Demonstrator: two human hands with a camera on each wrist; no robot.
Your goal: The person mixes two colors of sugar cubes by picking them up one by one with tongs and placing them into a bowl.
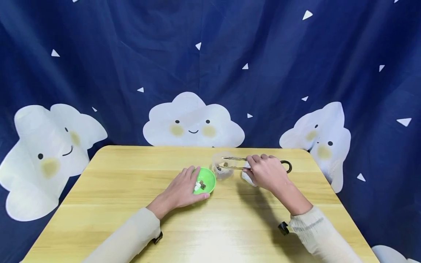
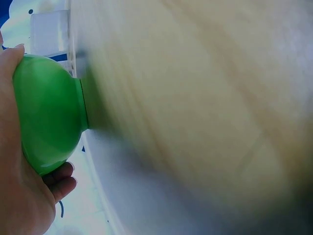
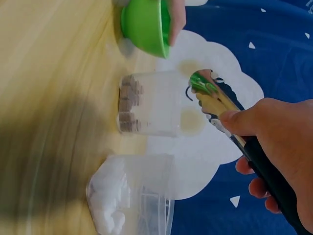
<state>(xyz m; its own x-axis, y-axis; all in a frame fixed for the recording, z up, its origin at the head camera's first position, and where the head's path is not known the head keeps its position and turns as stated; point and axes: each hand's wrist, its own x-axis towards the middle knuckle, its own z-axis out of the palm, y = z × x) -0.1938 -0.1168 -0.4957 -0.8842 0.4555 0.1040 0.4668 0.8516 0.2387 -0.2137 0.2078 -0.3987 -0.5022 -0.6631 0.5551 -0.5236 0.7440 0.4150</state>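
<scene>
My left hand (image 1: 184, 188) grips a small green bowl (image 1: 211, 176) from its left side, thumb at the near rim and fingers round the far side. Inside the bowl lie a few white pieces (image 1: 197, 186) and brown cubes (image 1: 203, 186). With my right hand (image 1: 268, 171) I hold metal tongs (image 1: 237, 168) with black handles, their tips apart and over a clear plastic cup (image 3: 164, 103). Brown cubes (image 3: 129, 103) cover the bottom of that cup. Under my right hand stands a second clear cup (image 3: 159, 196) of white pieces (image 3: 110, 200), partly hidden in the head view.
Everything stands on a light wooden table (image 1: 131, 182). Behind its far edge hangs a dark blue curtain (image 1: 230, 54) with white clouds and small triangles. The bowl and both cups stand side by side in a row.
</scene>
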